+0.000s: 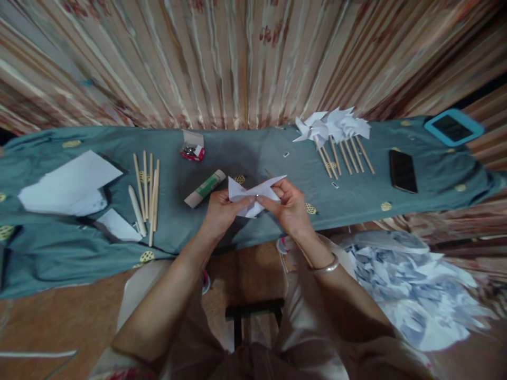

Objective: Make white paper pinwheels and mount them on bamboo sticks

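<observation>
Sheets (67,184) by the bench's (253,150) left end, wooden sticks (146,196) next along; here's the left hand (222,211) pinching a folded paper pinwheel (253,190) above the bench's front half, mid-length; the right hand (292,207) pinches its other side; stick-mounted pinwheels (335,126) line the back edge, phone (403,171) toward the right end.

left hand (222,211) and right hand (291,208) pinch a folded white paper (247,191) above the near edge of the surface (356,203); pinwheels (340,126) on sticks (324,158) lie along its far edge.
</observation>
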